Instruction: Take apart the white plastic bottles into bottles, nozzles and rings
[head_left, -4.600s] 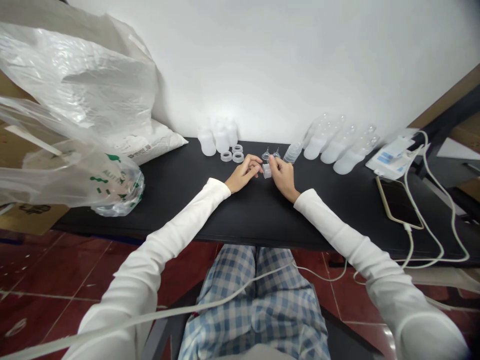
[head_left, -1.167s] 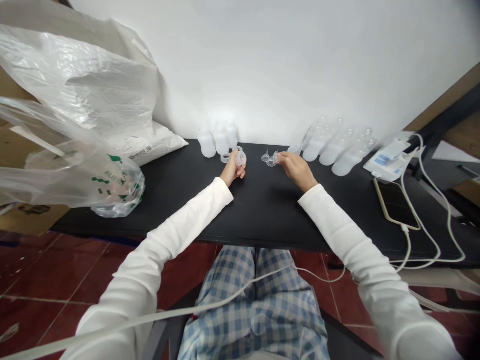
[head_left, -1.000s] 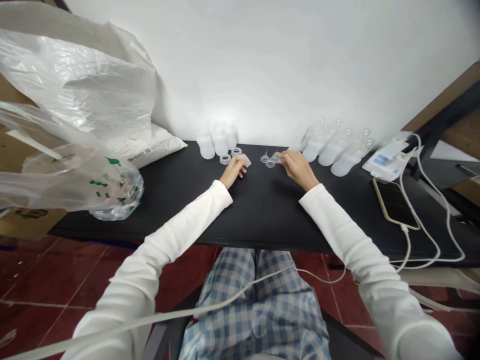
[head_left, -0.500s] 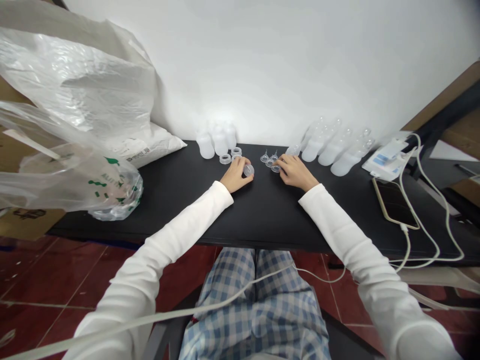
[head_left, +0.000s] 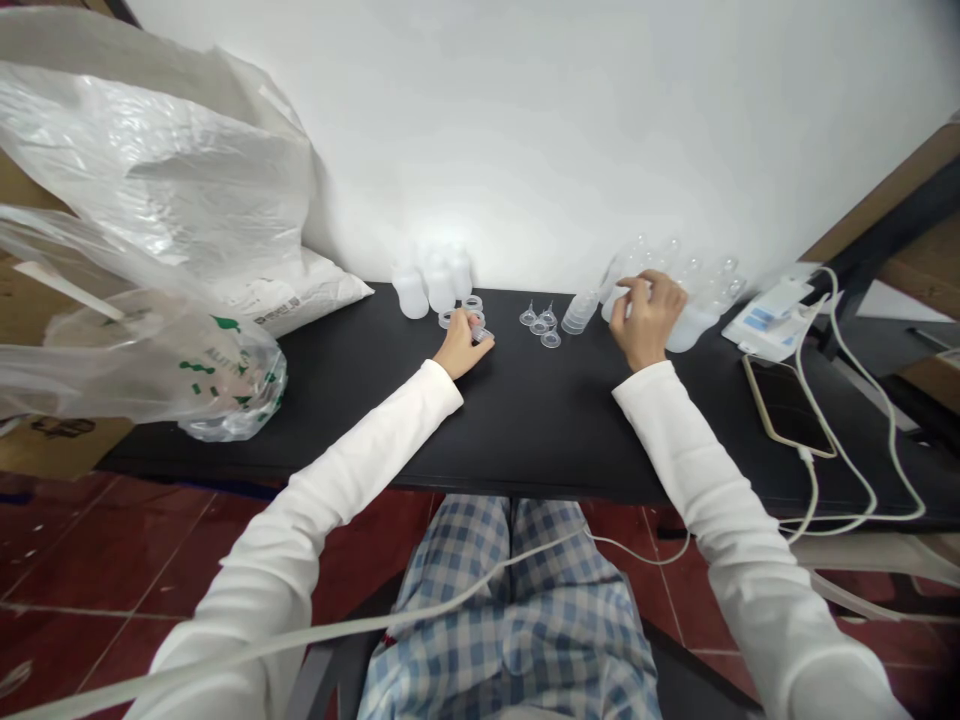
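Note:
My left hand (head_left: 459, 346) grips a clear bottle collar ring (head_left: 483, 336) between thumb and fingers, just above the black table. Other collar rings (head_left: 472, 302) lie behind it, partly covered by the hand. Farther back stand several frosted, open-looking baby bottles (head_left: 410, 292). To the right my right hand (head_left: 649, 318) is raised, fingers loosely bent and apart, with nothing visible in them. It hides part of a group of bottles with clear domed tops (head_left: 684, 332). Between the hands sit several clear teats (head_left: 550, 339) and a leaning stack of translucent cups or caps (head_left: 577, 315).
On the left are a large white plastic bag (head_left: 217, 170) and a clear bag with green print (head_left: 225, 370). At the right lie a phone (head_left: 789, 405) on a white cable and some white packets (head_left: 769, 315). A white wall (head_left: 510, 150) rises behind the black table (head_left: 517, 430).
My right hand has left the teats and moved right, up in front of the domed bottles. My left hand has shifted slightly left, and the ring in it has tilted.

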